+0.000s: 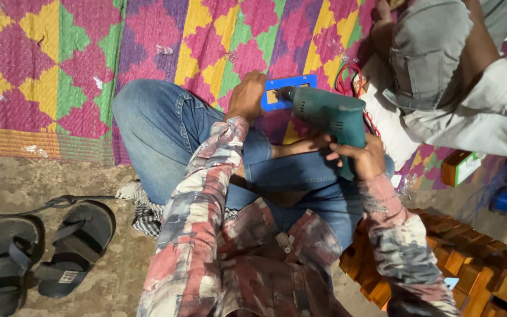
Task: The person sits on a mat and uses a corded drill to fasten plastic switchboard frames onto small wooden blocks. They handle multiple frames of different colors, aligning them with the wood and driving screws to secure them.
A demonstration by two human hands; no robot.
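Note:
I sit cross-legged in blue jeans on a colourful woven mat (89,53). My left hand (246,97) presses down on a small blue plate (289,87) with a tan piece showing in its opening. My right hand (360,157) grips the handle of a teal electric drill (330,111). The drill's nose points left and touches the tan piece inside the blue plate.
Another person in grey trousers and a white shirt (441,64) sits at the upper right. Red wires (347,82) lie beside them. Several orange wooden blocks (470,264) are stacked at the lower right. A pair of black sandals (36,252) and a black cable (54,203) rest on the dirt floor at left.

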